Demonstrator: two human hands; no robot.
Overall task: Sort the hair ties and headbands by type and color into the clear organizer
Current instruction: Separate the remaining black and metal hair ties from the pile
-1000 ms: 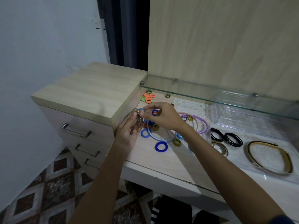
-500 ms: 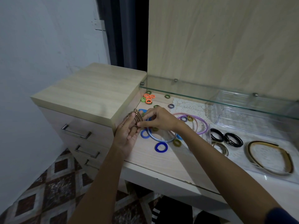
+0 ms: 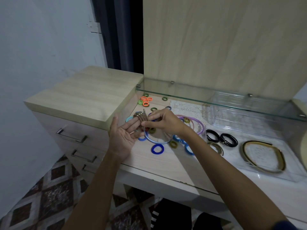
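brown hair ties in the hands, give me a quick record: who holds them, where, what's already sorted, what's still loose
holder: brown hair ties looped over left hand fingers; right hand pinches them
place: above the desk, beside the drawer unit
sorted: black hair ties and gold headband in the clear organizer
loose: orange ties, blue rings, purple headband

Home bedroom, wooden dressing table (image 3: pixel 166 165), drawer unit (image 3: pixel 83 100), patterned floor tiles (image 3: pixel 41 205)
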